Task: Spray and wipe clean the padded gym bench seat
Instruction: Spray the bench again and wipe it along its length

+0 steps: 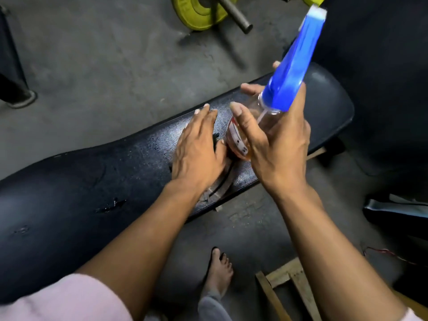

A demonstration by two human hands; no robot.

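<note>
The right hand [275, 144] grips a clear spray bottle [250, 126], its red-and-white label unreadable, while the left hand [199, 147] lies spread flat on the black bench [115, 167].

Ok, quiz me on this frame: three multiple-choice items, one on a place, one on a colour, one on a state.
1. Where is the left hand?
A. Palm down on the bench seat
B. On the floor
C. On the weight plate

2. What colour is the spray bottle head?
A. Red
B. Blue
C. Green

3. How does the right hand stand?
A. Open and empty
B. Resting flat on the seat
C. Closed around the bottle, above the seat

Answers:
1. A: its fingers are spread on the black padding.
2. B: the trigger head is bright blue above a clear body.
3. C: its fingers wrap the bottle's neck and body, held tilted.
</note>
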